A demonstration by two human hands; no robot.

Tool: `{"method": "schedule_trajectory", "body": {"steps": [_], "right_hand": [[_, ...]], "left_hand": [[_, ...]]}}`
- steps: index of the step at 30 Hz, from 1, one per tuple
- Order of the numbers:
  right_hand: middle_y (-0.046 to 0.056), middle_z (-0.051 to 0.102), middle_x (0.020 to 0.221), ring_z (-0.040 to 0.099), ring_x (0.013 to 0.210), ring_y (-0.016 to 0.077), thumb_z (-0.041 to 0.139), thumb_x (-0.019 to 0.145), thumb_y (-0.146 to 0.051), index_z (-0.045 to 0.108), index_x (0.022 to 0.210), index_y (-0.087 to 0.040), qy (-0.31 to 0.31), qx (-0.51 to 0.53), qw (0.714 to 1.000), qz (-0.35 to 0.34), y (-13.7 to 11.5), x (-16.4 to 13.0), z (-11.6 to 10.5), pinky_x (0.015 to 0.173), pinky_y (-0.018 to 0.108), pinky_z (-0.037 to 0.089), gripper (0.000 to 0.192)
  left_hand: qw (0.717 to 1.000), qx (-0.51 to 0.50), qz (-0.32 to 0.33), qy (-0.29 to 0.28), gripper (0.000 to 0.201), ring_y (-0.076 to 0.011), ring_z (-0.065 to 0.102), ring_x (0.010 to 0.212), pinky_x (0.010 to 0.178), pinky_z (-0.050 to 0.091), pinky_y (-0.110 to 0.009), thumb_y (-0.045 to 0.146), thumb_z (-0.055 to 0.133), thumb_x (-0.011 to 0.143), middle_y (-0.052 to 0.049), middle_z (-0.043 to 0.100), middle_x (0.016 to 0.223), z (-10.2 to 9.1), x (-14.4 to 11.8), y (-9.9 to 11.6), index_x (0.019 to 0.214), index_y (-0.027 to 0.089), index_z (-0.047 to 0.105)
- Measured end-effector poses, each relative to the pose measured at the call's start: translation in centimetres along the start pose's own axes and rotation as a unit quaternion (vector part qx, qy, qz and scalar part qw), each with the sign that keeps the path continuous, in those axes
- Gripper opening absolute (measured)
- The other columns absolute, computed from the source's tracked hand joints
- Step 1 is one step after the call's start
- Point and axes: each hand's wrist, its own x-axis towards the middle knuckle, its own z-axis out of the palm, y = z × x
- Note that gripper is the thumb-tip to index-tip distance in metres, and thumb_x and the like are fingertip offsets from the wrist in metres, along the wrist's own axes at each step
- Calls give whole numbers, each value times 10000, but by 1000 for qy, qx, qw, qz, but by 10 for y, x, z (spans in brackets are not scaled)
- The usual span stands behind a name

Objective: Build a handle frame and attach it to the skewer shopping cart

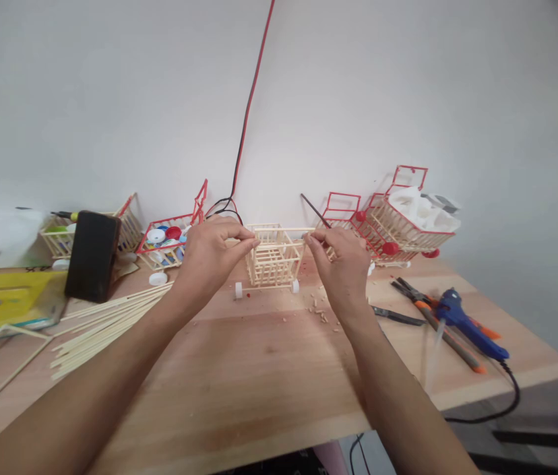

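Note:
A small unpainted cart (275,258) built of thin wooden sticks stands on white bottle-cap wheels in the middle of the wooden table (269,369). My left hand (212,254) pinches its upper left rim with fingertips together. My right hand (341,264) pinches the end of a thin stick at the cart's upper right rim and also carries a thin dark rod (314,210) that points up and left.
Loose sticks (105,323) lie at the left, beside a dark phone (93,256) and a yellow box (4,300). Red-trimmed stick carts (398,224) and a cart of bottle caps (167,239) stand at the wall. A blue glue gun (467,323) and pliers (420,297) lie at the right.

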Motion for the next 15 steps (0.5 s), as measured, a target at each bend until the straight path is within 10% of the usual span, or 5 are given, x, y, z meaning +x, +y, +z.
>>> {"method": "schedule_trajectory", "body": {"steps": [15], "right_hand": [[15, 672, 788, 580, 782, 176, 583, 893, -288, 665, 791, -206, 1, 2, 1000, 0, 0, 0, 0, 791, 337, 332, 154]], "left_hand": [[1000, 3, -2, 0, 164, -177, 642, 756, 767, 479, -323, 253, 596, 792, -24, 720, 769, 0, 0, 1, 682, 191, 700]]}}
